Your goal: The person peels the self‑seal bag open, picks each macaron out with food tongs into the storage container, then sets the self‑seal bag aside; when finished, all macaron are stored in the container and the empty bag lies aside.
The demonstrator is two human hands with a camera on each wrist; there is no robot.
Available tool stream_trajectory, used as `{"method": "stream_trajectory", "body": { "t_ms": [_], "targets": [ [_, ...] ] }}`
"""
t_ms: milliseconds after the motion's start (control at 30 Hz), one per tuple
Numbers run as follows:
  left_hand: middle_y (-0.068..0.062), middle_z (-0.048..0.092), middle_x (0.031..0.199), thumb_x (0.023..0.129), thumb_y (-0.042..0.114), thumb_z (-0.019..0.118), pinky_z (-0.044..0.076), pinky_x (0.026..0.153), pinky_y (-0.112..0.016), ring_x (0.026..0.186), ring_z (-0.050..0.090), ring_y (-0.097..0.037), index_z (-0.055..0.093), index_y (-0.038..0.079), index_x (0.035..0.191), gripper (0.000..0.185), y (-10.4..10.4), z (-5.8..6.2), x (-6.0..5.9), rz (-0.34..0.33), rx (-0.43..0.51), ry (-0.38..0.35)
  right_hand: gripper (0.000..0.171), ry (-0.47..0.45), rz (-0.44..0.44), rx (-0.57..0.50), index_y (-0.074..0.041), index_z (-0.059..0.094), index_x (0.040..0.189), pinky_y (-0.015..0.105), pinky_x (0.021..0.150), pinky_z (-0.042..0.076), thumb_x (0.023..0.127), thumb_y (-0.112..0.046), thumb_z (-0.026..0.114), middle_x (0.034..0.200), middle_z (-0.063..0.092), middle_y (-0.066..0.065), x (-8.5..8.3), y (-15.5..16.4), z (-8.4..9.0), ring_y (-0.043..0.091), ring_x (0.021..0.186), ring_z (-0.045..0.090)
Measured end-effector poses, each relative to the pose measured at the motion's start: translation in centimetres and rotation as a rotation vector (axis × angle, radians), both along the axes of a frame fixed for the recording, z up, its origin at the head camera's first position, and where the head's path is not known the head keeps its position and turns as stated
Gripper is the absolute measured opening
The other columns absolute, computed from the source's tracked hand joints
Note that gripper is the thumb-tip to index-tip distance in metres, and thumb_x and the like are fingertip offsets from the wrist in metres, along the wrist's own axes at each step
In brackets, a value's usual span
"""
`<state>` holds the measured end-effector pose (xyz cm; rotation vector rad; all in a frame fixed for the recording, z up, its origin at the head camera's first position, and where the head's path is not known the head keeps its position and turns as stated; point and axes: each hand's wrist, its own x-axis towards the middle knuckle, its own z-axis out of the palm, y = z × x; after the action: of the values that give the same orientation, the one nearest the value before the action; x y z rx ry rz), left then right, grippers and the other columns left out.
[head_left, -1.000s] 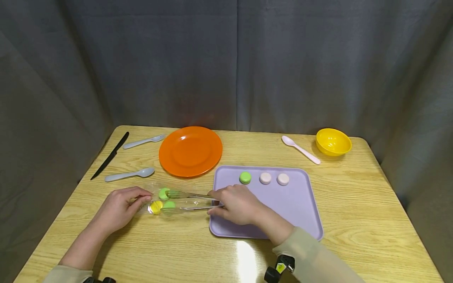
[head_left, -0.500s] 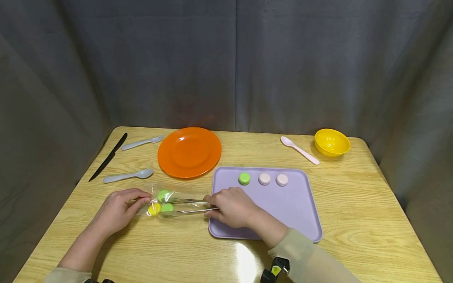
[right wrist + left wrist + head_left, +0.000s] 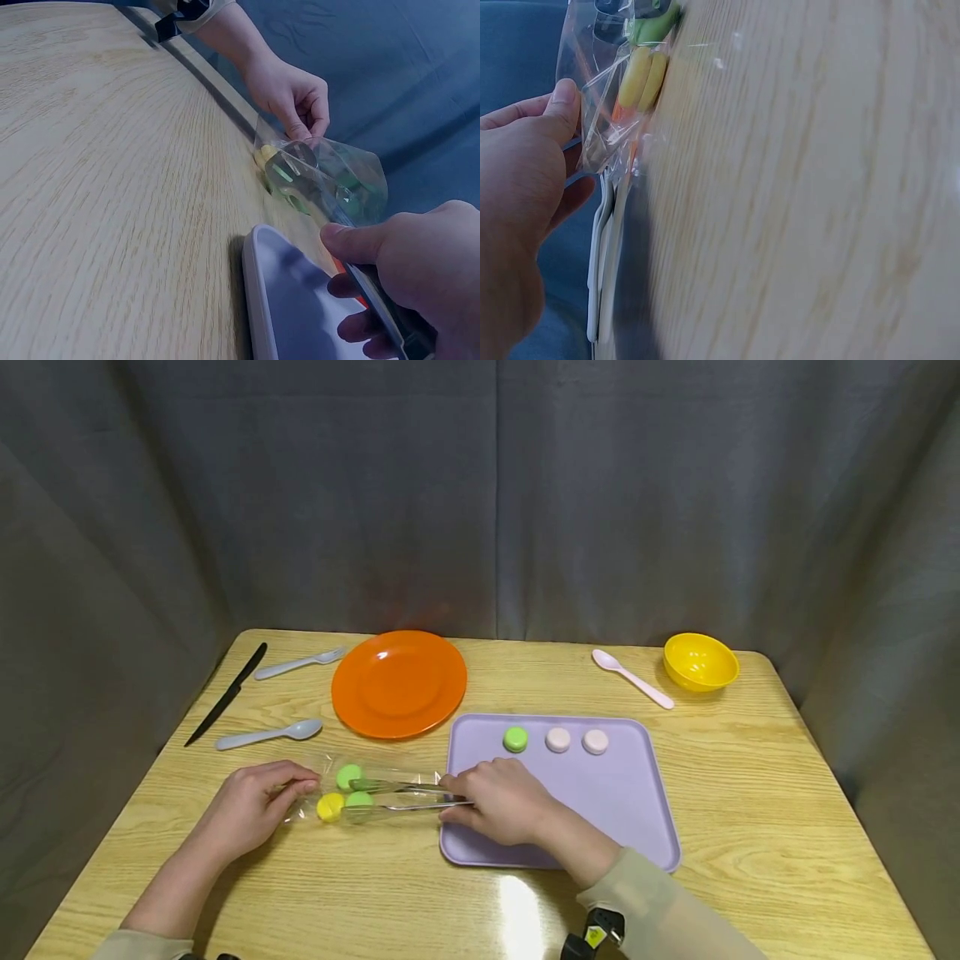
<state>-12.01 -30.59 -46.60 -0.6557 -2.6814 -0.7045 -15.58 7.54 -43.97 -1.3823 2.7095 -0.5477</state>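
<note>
In the head view my left hand [image 3: 251,802] pinches the left end of a clear plastic bag [image 3: 324,763] lying on the table. Two green macarons [image 3: 349,776] and a yellow macaron [image 3: 330,807] are in it. My right hand [image 3: 502,802] grips metal tongs [image 3: 420,807] above the tray's left side. The tongs reach into the bag's right end, their arms spread, tips by the green macarons; whether they touch is unclear. The left wrist view shows the yellow macaron [image 3: 642,79] through the plastic. The right wrist view shows the tongs' broad tips [image 3: 292,161] inside the bag.
A lilac tray [image 3: 600,810] bears a green macaron [image 3: 515,739] and two pale pink ones [image 3: 558,740]. Behind lie an orange plate [image 3: 399,683], grey spoon [image 3: 270,735], grey fork [image 3: 300,663], black knife [image 3: 227,695], pink spoon [image 3: 633,679] and yellow bowl [image 3: 701,662].
The tongs and my right hand shift slightly left, then slightly back right. The macarons in the bag shift a little with them. My left hand keeps its pinch on the bag.
</note>
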Motion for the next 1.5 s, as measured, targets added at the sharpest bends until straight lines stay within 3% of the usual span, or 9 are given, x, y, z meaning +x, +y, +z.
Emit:
{"method": "stream_trajectory", "body": {
  "t_ms": [167,500,833,1067,1267,1367,1500],
  "targets": [
    [0.015,0.076,0.098,0.09,0.002,0.084,0.058,0.076,-0.023,0.088,0.072,-0.008,0.081,0.016,0.1,0.018,-0.1,0.0,0.0,-0.005,0.002,0.013,0.026,-0.02,-0.013,-0.009,-0.026,0.06,0.089,0.036,0.054,0.044,0.102,-0.044,0.072,0.071,0.056,-0.016,0.1,0.4,0.0,0.007,0.065,0.054],
    [0.014,0.076,0.098,0.09,0.003,0.084,0.062,0.073,-0.036,0.088,0.072,-0.009,0.081,0.016,0.101,0.018,-0.1,-0.1,0.0,-0.001,0.004,0.01,0.025,-0.027,-0.042,-0.009,-0.02,0.074,0.111,0.034,0.055,0.046,0.102,-0.043,0.072,0.079,0.063,-0.016,0.1,2.0,0.5,0.007,0.067,0.055],
    [0.014,0.076,0.097,0.089,0.004,0.085,0.062,0.073,-0.035,0.087,0.072,-0.008,0.081,0.016,0.101,0.018,-0.2,-0.2,-0.1,0.004,-0.002,0.013,0.033,0.008,-0.094,-0.066,-0.013,0.077,0.123,0.034,0.059,0.05,0.1,-0.038,0.076,0.098,0.077,-0.008,0.2,5.9,1.7,0.007,0.071,0.062],
    [0.015,0.076,0.097,0.09,0.004,0.085,0.062,0.072,-0.036,0.087,0.072,-0.008,0.081,0.017,0.102,0.018,-0.1,-0.1,-0.1,0.007,-0.002,0.007,0.025,0.042,-0.168,-0.045,-0.02,0.077,0.116,0.032,0.054,0.045,0.099,-0.038,0.077,0.091,0.072,-0.015,0.6,9.6,2.4,0.007,0.069,0.058],
    [0.014,0.076,0.097,0.089,0.004,0.085,0.061,0.073,-0.034,0.087,0.072,-0.008,0.081,0.016,0.101,0.017,-0.1,0.0,0.0,0.014,-0.003,0.009,0.023,0.08,-0.219,-0.048,-0.021,0.078,0.115,0.035,0.056,0.048,0.097,-0.036,0.081,0.085,0.07,-0.017,1.1,12.5,2.7,0.007,0.069,0.061],
    [0.014,0.076,0.097,0.089,0.004,0.085,0.061,0.073,-0.035,0.087,0.072,-0.009,0.082,0.016,0.101,0.017,-0.1,0.0,0.0,0.017,-0.003,0.008,0.014,0.09,-0.237,-0.051,-0.026,0.075,0.102,0.032,0.055,0.045,0.095,-0.035,0.082,0.074,0.06,-0.021,1.4,13.8,2.7,0.005,0.064,0.054],
    [0.015,0.076,0.097,0.09,0.004,0.085,0.061,0.075,-0.031,0.088,0.072,-0.008,0.081,0.017,0.101,0.018,-0.1,0.0,0.0,0.014,-0.003,0.007,0.015,0.077,-0.269,-0.047,-0.028,0.07,0.094,0.028,0.051,0.039,0.094,-0.033,0.084,0.067,0.047,-0.025,1.8,15.3,2.8,0.002,0.059,0.045]
  ]
}}
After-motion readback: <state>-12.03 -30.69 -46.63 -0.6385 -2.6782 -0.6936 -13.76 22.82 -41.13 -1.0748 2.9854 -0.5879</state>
